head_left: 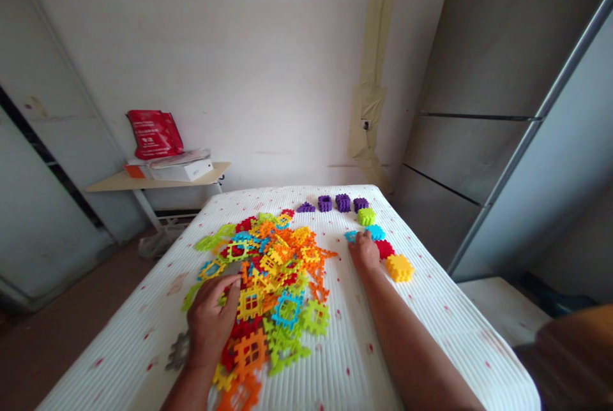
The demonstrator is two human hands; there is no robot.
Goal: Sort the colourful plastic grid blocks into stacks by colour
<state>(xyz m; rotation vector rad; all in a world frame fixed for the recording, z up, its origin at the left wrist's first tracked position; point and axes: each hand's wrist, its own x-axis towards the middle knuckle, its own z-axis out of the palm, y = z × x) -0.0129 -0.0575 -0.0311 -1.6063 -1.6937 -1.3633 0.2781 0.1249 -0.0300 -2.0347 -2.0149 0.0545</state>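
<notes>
Left hand (pixel 213 309) at the left side of the mixed pile (pixel 271 262), fingers curled, thumb near index; any hold impossible to tell. Right hand (pixel 364 253) over the table (pixel 345 353), fingers bent at a blue piece (pixel 350 236); grip or mere touch unclear. Close by: blue stack (pixel 376 232), red stack (pixel 385 249), yellow stack (pixel 400 268). Farther off: green stack (pixel 366 216), purple row (pixel 343 202). Beside left wrist: grey piece (pixel 179 351).

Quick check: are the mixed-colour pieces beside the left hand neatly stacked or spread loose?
Spread loose: the mixed-colour pieces overlap at uneven angles across the white table cover, in an irregular heap.
</notes>
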